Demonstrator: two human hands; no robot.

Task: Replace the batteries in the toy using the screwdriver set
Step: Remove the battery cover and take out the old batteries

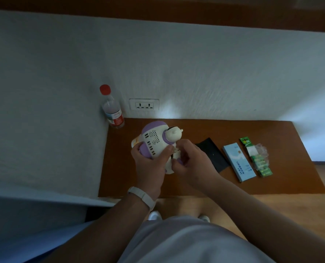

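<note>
A white and purple toy (154, 141) with a slotted back panel is lifted above the left part of the brown table (196, 186). My left hand (150, 164) grips its body from below, thumb across the white panel. My right hand (190, 160) holds the toy's lower right side with curled fingers; what lies under them is hidden. To the right lie a light blue screwdriver set box (239, 164) and a green pack of batteries (256, 158) in torn plastic.
A black flat mat (213, 154) lies between the toy and the blue box. A water bottle (112, 109) with a red cap stands in the table's back left corner by a wall socket (144, 104). White walls bound the table at back and left.
</note>
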